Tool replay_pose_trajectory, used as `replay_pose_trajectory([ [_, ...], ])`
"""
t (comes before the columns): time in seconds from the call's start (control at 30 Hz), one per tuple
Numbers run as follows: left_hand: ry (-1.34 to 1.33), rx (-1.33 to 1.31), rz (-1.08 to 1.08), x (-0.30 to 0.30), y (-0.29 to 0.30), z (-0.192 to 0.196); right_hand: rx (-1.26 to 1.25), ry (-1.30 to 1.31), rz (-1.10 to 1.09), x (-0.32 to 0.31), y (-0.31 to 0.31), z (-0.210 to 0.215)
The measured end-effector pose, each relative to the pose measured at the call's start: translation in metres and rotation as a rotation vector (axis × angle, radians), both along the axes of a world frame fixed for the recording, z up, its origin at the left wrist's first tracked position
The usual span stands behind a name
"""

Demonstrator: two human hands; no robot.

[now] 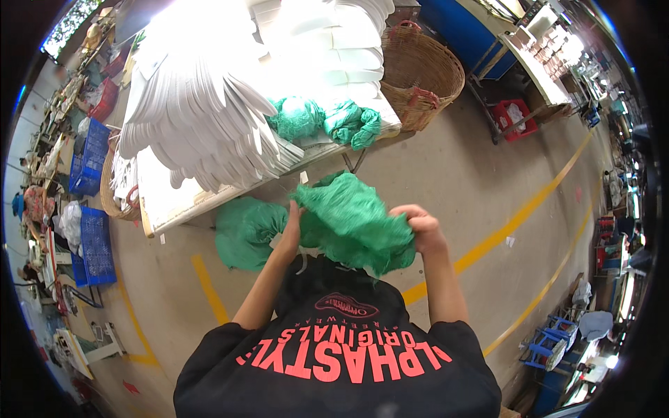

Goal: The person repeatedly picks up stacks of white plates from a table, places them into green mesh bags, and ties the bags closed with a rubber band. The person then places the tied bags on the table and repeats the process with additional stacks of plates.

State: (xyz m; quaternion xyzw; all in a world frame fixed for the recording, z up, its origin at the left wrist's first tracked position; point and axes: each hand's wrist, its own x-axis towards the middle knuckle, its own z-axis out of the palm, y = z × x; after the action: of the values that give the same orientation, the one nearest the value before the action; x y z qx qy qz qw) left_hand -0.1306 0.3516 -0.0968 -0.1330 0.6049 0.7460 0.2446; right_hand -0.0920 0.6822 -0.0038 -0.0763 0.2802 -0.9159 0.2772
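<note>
A crumpled green mesh sack [355,216] hangs bunched up in front of my chest, held between both hands. My left hand [288,235] grips its left side, fingers pointing up and partly covered by the mesh. On the other side, my right hand [422,227] pinches the sack's edge with curled fingers. A second, rounded green mesh bundle [245,235] sits lower, just left of my left hand; whether it joins the held sack cannot be seen.
Ahead, a table [174,209] carries fanned stacks of white flat pieces [202,118] and knotted green mesh bundles [296,117]. A wicker basket [421,76] stands at its right. Blue crates [94,247] are at the left; a red crate [514,120] lies far right.
</note>
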Motion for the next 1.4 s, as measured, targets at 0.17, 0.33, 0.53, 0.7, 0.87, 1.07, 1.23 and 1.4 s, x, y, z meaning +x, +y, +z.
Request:
replay_pose_trajectory([
  [0.17,-0.070,0.418,0.183,-0.009,0.062,0.034,0.962,0.589,0.725,0.003,-0.021,0.015],
  [0.33,0.168,0.106,0.086,-0.006,0.075,0.054,1.110,0.724,0.237,-0.030,-0.006,0.049],
  [0.53,0.302,0.104,-0.355,-0.038,0.086,0.062,1.178,0.736,-0.395,-0.075,-0.005,0.058],
  [0.7,0.456,-0.002,-0.438,-0.088,0.113,0.092,1.104,0.722,-0.179,-0.124,0.010,0.052],
  [0.87,0.365,0.088,-0.472,-0.143,0.115,0.110,1.102,0.689,-0.367,-0.167,0.025,0.056],
  [1.07,0.309,0.091,-0.470,-0.192,0.126,0.117,1.162,0.816,-0.444,-0.202,0.031,0.067],
  [1.23,-0.006,0.341,-0.149,-0.215,0.148,0.139,1.292,0.960,-0.496,-0.240,0.055,0.063],
  [1.4,0.290,0.165,0.078,-0.243,0.190,0.139,1.091,0.650,-0.267,-0.279,0.088,0.054],
])
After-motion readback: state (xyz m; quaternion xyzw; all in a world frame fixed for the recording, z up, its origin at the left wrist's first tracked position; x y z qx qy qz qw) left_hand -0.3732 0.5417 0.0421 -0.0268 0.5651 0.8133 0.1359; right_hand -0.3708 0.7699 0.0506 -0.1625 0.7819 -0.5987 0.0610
